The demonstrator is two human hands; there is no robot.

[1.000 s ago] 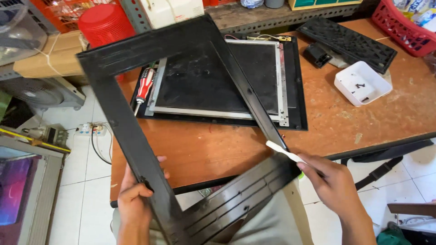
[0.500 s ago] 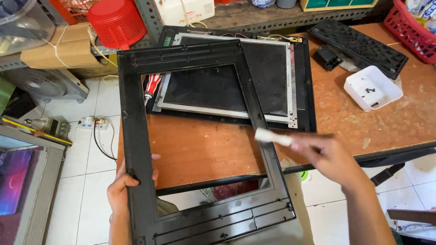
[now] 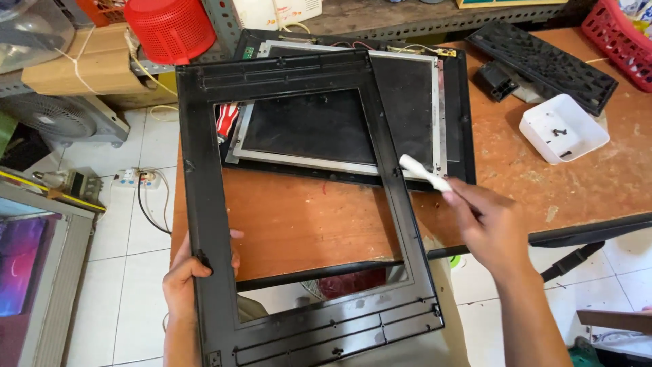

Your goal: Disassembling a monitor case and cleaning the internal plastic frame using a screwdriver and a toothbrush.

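The left hand (image 3: 193,282) is closed on the left side of a big black plastic frame (image 3: 204,204), held over the wooden tabletop (image 3: 305,217). The right hand (image 3: 485,228) grips a small white tool (image 3: 424,172), its tip touching the frame's right bar. At 12 o'clock from the tool lies a flat screen panel (image 3: 407,88); at 2 o'clock, a white tray (image 3: 564,129).

Bright, even daylight; soft shadows, sharp focus, mild edge distortion.

My black plastic frame (image 3: 210,224) — a wide, open rectangle — tilts over the flat dark panel (image 3: 319,126); my slim white tool (image 3: 424,172) touches the frame's right rail.
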